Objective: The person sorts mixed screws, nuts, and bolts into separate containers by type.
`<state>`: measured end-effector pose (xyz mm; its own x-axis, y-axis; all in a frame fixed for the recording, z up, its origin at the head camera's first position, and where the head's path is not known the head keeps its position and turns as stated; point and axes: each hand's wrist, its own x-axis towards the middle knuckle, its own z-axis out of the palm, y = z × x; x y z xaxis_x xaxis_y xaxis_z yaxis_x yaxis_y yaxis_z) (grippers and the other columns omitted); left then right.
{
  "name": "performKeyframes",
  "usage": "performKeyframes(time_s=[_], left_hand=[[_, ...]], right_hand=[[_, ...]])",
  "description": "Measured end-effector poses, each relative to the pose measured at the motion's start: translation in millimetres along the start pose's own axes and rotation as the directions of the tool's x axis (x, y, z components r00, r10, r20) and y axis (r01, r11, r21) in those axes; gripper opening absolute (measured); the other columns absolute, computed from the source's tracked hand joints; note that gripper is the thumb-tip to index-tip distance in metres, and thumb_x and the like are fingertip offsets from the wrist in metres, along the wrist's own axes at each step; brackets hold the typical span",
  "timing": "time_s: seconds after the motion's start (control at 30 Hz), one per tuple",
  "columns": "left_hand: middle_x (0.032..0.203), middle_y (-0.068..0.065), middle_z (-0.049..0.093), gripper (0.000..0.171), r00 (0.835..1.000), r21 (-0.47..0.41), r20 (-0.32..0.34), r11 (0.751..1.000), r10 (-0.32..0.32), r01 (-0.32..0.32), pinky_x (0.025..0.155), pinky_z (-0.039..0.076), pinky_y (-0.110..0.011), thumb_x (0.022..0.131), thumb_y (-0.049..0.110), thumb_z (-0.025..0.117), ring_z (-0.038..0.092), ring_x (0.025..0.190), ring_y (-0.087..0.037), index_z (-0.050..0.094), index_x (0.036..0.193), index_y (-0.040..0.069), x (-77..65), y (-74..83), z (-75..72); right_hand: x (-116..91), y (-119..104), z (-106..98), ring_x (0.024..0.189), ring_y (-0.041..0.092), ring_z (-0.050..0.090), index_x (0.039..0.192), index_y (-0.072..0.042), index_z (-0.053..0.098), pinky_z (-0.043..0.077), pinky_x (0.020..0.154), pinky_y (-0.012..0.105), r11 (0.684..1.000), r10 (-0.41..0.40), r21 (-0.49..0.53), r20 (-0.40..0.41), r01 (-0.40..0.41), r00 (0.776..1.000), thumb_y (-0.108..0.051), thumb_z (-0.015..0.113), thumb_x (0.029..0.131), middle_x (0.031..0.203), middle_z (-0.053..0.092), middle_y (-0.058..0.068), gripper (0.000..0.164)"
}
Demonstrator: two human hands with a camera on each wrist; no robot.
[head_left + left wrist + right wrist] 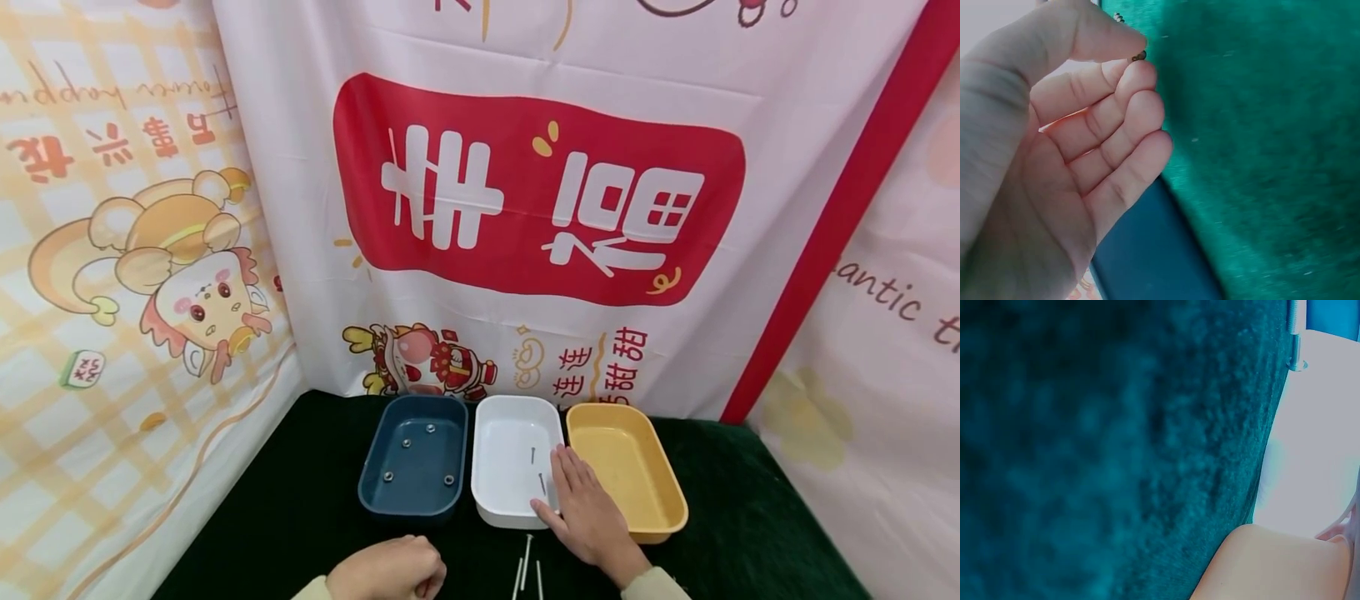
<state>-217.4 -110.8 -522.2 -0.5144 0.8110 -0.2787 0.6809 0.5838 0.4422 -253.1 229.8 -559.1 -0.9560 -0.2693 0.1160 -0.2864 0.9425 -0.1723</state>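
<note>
My left hand (390,568) is near the table's front, below the blue tray (412,505). In the left wrist view, a small dark metal piece (1139,56) shows between thumb and index fingertip; its kind I cannot tell. A bit of thread (1119,17) appears beyond the thumb. My right hand (588,510) lies over the right rim of the white tray (498,467), fingers straight and pointing away. Two small screws (533,455) lie in that tray. Several nuts (406,443) are spread in the blue tray.
Three long bolts (527,560) lie on the dark green cloth (255,517) between my hands. To the right of the white tray is a yellow tray (652,483), partly behind my right hand. Printed curtains (540,350) hang behind and at both sides.
</note>
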Motion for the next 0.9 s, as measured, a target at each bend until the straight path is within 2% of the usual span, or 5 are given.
performKeyframes(time_s=[0.27,0.37,0.5,0.7,0.9], left_hand=[[0.066,0.019,0.057,0.019,0.998,0.019,-0.050,0.999,0.046,-0.046,0.057,0.048,-0.014,0.090,0.014,0.076,0.052,0.057,0.007,0.068,0.077,0.026,-1.3,12.0,-25.8],[0.065,0.018,0.056,0.021,0.996,0.028,-0.074,0.998,0.050,-0.048,0.054,0.047,-0.014,0.087,0.010,0.076,0.052,0.055,0.006,0.065,0.075,0.025,-1.4,18.5,-43.8],[0.067,0.016,0.056,0.024,0.993,0.030,-0.113,0.999,0.036,-0.033,0.056,0.047,-0.015,0.090,0.010,0.075,0.052,0.057,0.004,0.064,0.075,0.025,-1.1,28.6,-72.3],[0.073,0.012,0.057,0.024,0.979,0.100,-0.194,0.994,0.061,-0.042,0.060,0.045,-0.014,0.090,0.011,0.074,0.049,0.063,0.003,0.063,0.076,0.025,3.2,39.3,-105.8],[0.074,0.010,0.055,0.025,0.963,0.168,-0.251,0.984,0.098,-0.056,0.063,0.043,-0.016,0.092,0.011,0.074,0.047,0.067,-0.001,0.062,0.076,0.025,16.4,44.4,-122.1]], right_hand=[[-0.6,-0.5,-1.1,0.165,0.030,0.020,0.169,-0.007,0.022,0.022,0.134,0.052,1.000,0.004,-0.009,0.009,-0.004,1.000,-0.074,0.038,0.103,0.178,0.021,0.011,0.095],[-1.2,-0.4,-1.6,0.165,0.030,0.020,0.169,-0.007,0.022,0.022,0.134,0.053,1.000,0.005,-0.001,0.008,-0.005,1.000,-0.075,0.037,0.102,0.178,0.021,0.011,0.096],[-0.9,-0.5,-2.9,0.165,0.031,0.021,0.168,-0.007,0.023,0.022,0.133,0.053,1.000,0.006,0.001,0.004,-0.006,1.000,-0.075,0.037,0.102,0.177,0.022,0.012,0.096],[-0.6,-1.1,-3.1,0.165,0.031,0.021,0.168,-0.007,0.024,0.022,0.133,0.054,1.000,0.009,0.016,0.007,-0.009,1.000,-0.073,0.041,0.103,0.177,0.022,0.012,0.095],[-0.6,-0.7,-1.3,0.165,0.032,0.021,0.168,-0.006,0.025,0.022,0.133,0.054,1.000,0.009,0.019,0.008,-0.009,1.000,-0.071,0.043,0.103,0.177,0.023,0.012,0.094]])
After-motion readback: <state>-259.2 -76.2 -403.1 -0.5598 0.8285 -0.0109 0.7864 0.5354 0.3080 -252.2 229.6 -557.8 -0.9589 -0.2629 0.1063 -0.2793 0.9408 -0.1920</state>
